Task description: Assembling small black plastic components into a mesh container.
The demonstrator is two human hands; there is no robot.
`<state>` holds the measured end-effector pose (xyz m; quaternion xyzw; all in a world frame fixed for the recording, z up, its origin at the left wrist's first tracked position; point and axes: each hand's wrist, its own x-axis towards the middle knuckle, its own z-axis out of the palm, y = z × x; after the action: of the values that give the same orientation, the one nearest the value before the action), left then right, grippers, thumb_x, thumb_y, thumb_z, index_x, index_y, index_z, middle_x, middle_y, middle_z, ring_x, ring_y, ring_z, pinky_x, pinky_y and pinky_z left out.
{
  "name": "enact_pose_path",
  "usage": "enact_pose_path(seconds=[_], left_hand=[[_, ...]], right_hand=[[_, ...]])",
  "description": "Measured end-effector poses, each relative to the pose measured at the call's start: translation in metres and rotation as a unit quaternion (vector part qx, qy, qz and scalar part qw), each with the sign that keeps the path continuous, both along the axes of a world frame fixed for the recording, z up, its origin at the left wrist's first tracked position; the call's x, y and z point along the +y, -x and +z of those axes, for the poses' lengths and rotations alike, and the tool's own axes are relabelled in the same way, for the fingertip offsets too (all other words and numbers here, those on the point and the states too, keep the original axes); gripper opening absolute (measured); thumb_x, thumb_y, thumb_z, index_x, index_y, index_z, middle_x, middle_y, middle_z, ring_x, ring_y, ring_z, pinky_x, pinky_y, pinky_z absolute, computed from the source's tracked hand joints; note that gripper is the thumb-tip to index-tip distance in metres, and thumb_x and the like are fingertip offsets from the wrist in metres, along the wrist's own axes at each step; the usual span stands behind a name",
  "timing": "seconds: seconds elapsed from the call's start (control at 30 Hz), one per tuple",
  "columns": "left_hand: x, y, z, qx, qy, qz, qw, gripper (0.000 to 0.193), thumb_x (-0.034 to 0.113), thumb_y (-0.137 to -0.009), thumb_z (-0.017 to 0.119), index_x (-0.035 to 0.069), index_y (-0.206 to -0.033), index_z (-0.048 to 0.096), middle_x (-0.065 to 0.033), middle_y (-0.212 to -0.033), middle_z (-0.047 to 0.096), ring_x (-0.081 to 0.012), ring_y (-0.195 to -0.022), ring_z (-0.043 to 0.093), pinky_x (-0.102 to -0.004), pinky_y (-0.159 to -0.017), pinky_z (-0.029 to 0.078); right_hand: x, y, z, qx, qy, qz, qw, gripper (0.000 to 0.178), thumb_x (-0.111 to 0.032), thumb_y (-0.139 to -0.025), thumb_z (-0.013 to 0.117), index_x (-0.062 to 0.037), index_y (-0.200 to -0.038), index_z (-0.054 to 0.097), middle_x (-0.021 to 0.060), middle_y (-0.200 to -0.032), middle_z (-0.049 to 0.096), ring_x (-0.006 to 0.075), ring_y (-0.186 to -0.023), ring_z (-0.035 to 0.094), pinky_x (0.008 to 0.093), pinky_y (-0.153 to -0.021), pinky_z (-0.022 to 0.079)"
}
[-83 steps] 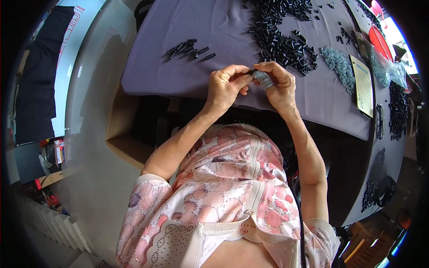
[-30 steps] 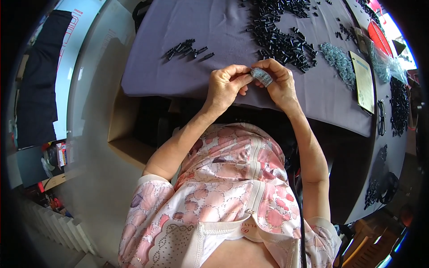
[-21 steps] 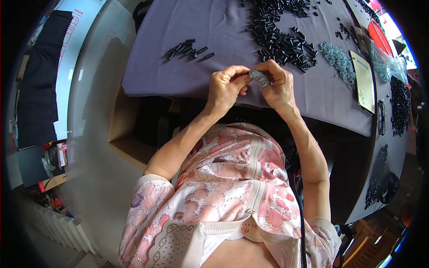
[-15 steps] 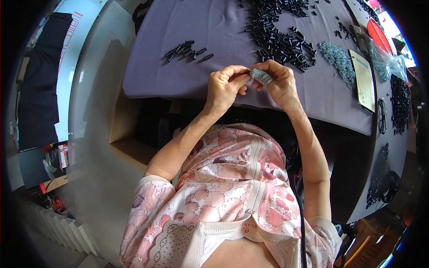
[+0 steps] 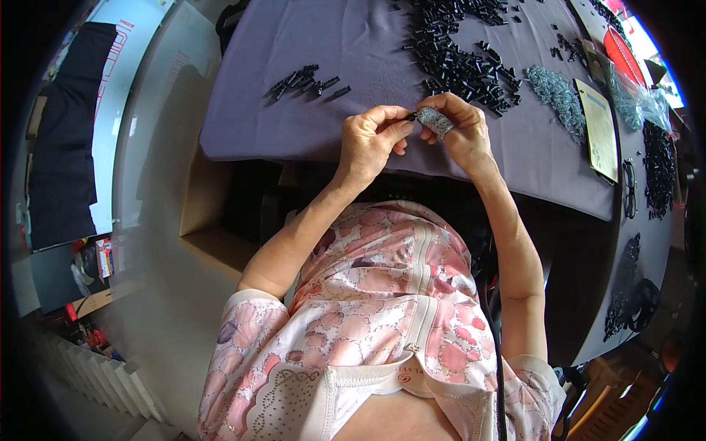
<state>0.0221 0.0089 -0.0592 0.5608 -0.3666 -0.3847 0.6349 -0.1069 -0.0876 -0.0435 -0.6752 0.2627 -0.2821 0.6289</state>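
Close to the table's front edge, both hands meet fingertip to fingertip. My left hand (image 5: 371, 143) is closed, its thumb and index finger pinching a small black tubular piece (image 5: 410, 117). Facing it, my right hand (image 5: 465, 132) has its fingers bent together beside that piece. A grey speckled oblong cover (image 5: 435, 123) lies along the place of the right thumb; it looks worn on the thumb, though I cannot be sure. Whatever the right fingertips pinch is too small to name. Left of the hands, a little group of black tubular pieces (image 5: 301, 79) lies on the cloth.
A large heap of black pieces (image 5: 471, 73) spreads over the purple-grey tablecloth (image 5: 250, 110). To its right lie a pile of small grey pieces (image 5: 557, 103), a yellowish card (image 5: 597, 128), a clear plastic bag (image 5: 636, 106) and glasses (image 5: 629, 189). An open cardboard box (image 5: 209, 206) stands under the table.
My right hand has tilted slightly, and the grey cover has turned more steeply downward. The black piece between the fingertips shows more plainly. My left hand has hardly moved.
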Motion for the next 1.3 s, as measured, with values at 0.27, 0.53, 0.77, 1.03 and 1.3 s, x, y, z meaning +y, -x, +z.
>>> enact_pose_path(seconds=[0.27, 0.53, 0.77, 1.03, 1.3], left_hand=[[-0.001, 0.001, 0.001, -0.025, -0.023, 0.009, 0.999, 0.013, 0.001, -0.080, 0.064, -0.002, -0.093, 0.064, -0.0015, -0.071, 0.062, -0.0051, -0.055, 0.053, -0.0181, -0.050, 0.045], [-0.001, 0.002, 0.001, -0.012, -0.015, 0.011, 1.000, 0.011, 0.001, -0.081, 0.063, -0.002, -0.091, 0.065, -0.0004, -0.068, 0.061, -0.0039, -0.053, 0.051, -0.0176, -0.048, 0.043], [0.000, 0.003, -0.003, -0.024, -0.006, 0.009, 1.000, 0.011, 0.002, -0.081, 0.063, -0.002, -0.091, 0.065, -0.0003, -0.068, 0.061, -0.0032, -0.053, 0.050, -0.0174, -0.048, 0.042], [-0.001, 0.001, -0.001, -0.021, 0.000, 0.012, 1.000, 0.012, 0.004, -0.082, 0.063, -0.002, -0.093, 0.065, -0.0007, -0.070, 0.062, -0.0038, -0.053, 0.051, -0.0174, -0.049, 0.043], [-0.002, -0.007, 0.003, 0.124, -0.006, 0.030, 0.992, 0.015, 0.002, -0.080, 0.063, -0.003, -0.095, 0.064, -0.0070, -0.077, 0.065, -0.0111, -0.063, 0.062, -0.0216, -0.055, 0.052]], right_hand=[[0.002, -0.001, 0.003, 0.022, 0.023, 0.001, 1.000, 0.022, 0.012, -0.081, 0.045, -0.0011, -0.091, 0.060, 0.0019, -0.076, 0.060, 0.0066, -0.063, 0.056, 0.0205, -0.057, 0.046], [0.001, 0.000, 0.006, 0.046, 0.010, 0.015, 0.999, 0.023, 0.012, -0.080, 0.045, -0.0001, -0.092, 0.060, 0.0027, -0.074, 0.061, 0.0070, -0.061, 0.057, 0.0200, -0.055, 0.047], [-0.002, -0.001, 0.001, 0.033, -0.035, 0.037, 0.998, 0.011, 0.002, -0.084, 0.054, 0.0003, -0.091, 0.061, 0.0026, -0.070, 0.062, 0.0081, -0.060, 0.060, 0.0217, -0.055, 0.050], [0.007, -0.005, -0.005, 0.002, -0.026, -0.020, 0.999, 0.013, 0.004, -0.083, 0.054, 0.0006, -0.093, 0.061, 0.0033, -0.075, 0.063, 0.0087, -0.064, 0.060, 0.0223, -0.058, 0.050], [0.015, -0.009, -0.005, 0.005, 0.314, -0.012, 0.949, 0.047, 0.012, -0.066, 0.058, -0.0007, -0.111, 0.054, 0.0135, -0.097, 0.057, 0.0280, -0.090, 0.060, 0.0310, -0.075, 0.050]])
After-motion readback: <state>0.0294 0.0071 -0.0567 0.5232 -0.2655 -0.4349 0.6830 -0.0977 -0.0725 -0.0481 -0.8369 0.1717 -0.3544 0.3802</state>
